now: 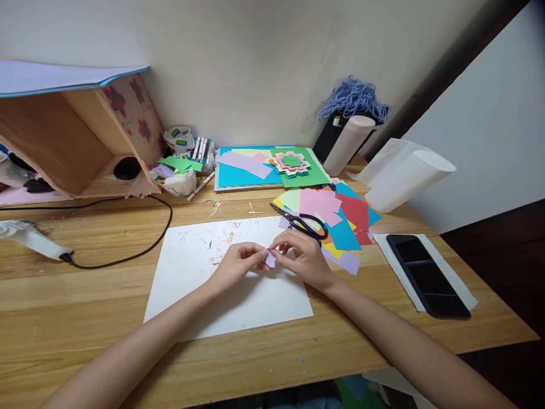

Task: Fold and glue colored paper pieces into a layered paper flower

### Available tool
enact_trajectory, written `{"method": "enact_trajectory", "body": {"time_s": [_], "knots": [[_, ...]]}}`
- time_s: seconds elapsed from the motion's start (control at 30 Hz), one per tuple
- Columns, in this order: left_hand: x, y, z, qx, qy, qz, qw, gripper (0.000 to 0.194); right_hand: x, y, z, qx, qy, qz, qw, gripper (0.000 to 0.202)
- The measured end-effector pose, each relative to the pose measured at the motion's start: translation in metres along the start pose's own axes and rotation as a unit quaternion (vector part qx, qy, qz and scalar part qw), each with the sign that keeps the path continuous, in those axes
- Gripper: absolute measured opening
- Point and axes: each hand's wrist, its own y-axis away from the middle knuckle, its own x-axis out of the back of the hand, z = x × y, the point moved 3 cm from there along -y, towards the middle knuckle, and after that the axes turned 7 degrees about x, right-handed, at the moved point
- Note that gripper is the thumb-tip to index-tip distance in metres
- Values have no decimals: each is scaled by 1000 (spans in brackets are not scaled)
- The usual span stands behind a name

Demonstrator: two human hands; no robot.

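A small piece of light purple paper [270, 259] is pinched between the fingertips of my two hands, above the right part of a large white sheet [204, 307]. My left hand [240, 262] holds its left side with thumb and fingers. From the other side, my right hand [301, 257] grips its upper right edge. The fingers hide part of the paper. Colored marks dot the white sheet beyond my left hand. Just past my right hand, black-handled scissors [300, 221] lie on several cut colored papers [347, 230].
A layered paper flower [292, 163] rests on green paper [317, 170] at the back. Markers [200, 149] and scraps stand near a wooden box [89, 142]. A phone [428, 275] and paper rolls [409, 179] are right; a white tool [38, 241] with a cable lies left.
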Motion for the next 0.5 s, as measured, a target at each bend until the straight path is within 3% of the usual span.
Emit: {"method": "enact_trajectory", "body": {"time_s": [0.27,0.4,0.5], "knots": [[0,2,-2,-17,8,23,1000,25,4,4,-3,155,127,-53,978,16],[2,2,-1,-24,10,22,999,26,4,4,-2,158,161,-90,970,19],[2,2,0,-33,2,25,999,27,4,3,-4,132,127,-79,980,19]]}}
